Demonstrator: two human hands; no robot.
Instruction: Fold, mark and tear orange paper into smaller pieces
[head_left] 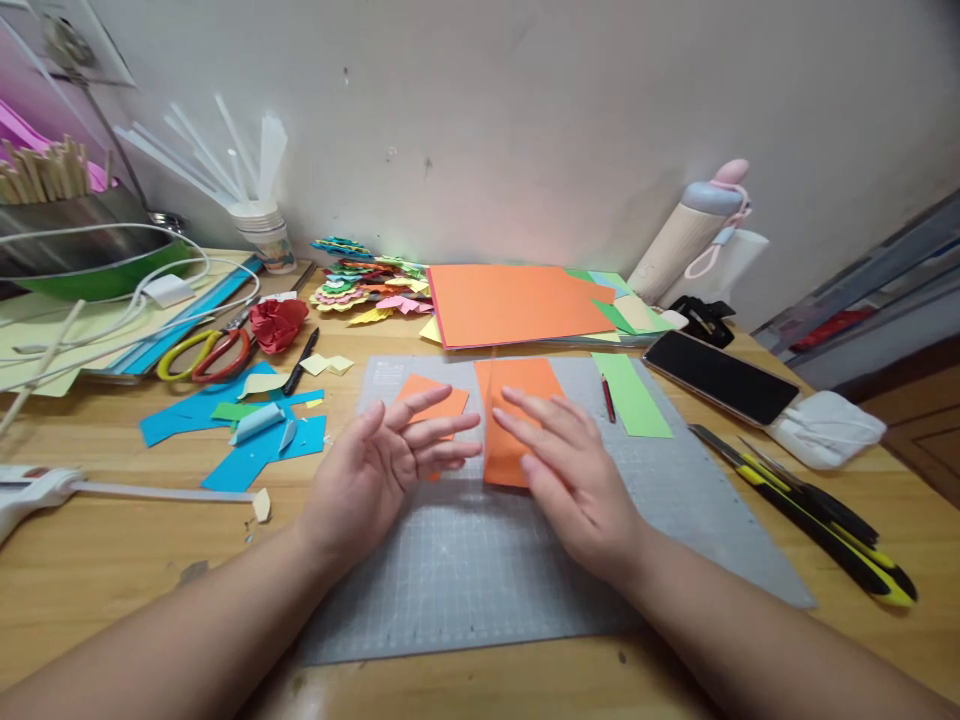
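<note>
Center of frame: orange paper (504, 452) on gray mat (465, 575), partly covered by right hand (581, 475). Right hand: fingers stretched out over paper's right part, not pinching; contact unclear. Left hand (379, 465): fingers spread wide, holding nothing, left of orange paper, in front of smaller orange piece (453, 407). Orange paper: plain, bright, longish, lengthwise fold line near left edge. Green strip (636, 400), red pencil (607, 398) right of center.
</note>
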